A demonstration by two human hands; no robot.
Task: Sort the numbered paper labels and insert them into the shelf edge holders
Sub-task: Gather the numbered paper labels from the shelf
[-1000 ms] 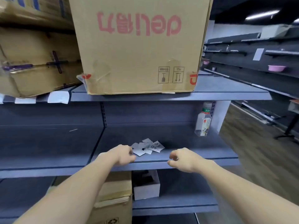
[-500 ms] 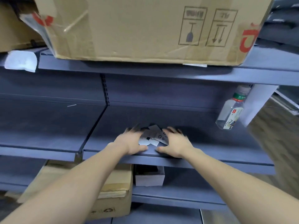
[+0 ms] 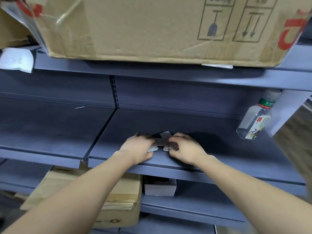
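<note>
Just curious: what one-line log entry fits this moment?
left hand: touches small white paper labels | right hand: pinches one | grey metal shelf

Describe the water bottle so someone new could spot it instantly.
Find the big cardboard box on the upper shelf. Under its right corner, one shelf down, stands the water bottle, the only clear plastic item, with a green neck band.
</note>
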